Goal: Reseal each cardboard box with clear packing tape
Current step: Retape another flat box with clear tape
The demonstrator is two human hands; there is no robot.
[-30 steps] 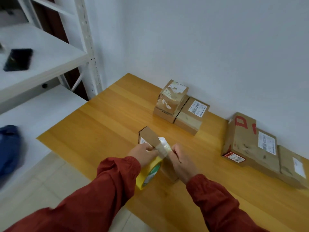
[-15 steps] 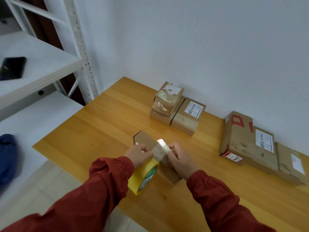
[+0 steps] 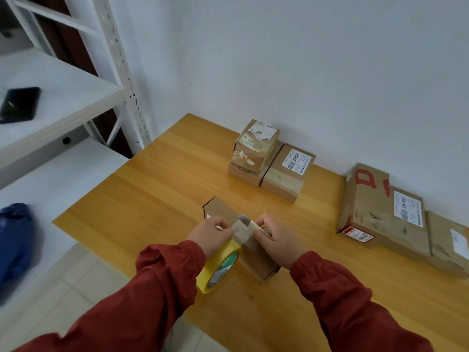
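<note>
A small brown cardboard box (image 3: 223, 210) lies on the wooden table (image 3: 152, 189) right in front of me. My left hand (image 3: 209, 231) grips a yellow roll of packing tape (image 3: 220, 266) that hangs below it at the box's near side. A clear strip of tape (image 3: 241, 228) stretches from the roll across the box top. My right hand (image 3: 275, 238) pinches the free end of that strip. Both hands hide the middle of the box.
Two stacked boxes (image 3: 255, 148) and a labelled box (image 3: 289, 171) stand by the wall. A large box with red marks (image 3: 380, 207) and another box (image 3: 450, 245) lie at the right. A white shelf (image 3: 63, 97) with a black phone (image 3: 20, 104) stands left; a blue thing (image 3: 14, 240) lies below.
My view has tilted and drawn a little closer. Both hands stay on the tape over the small box, with the strip held slightly tauter between them.
</note>
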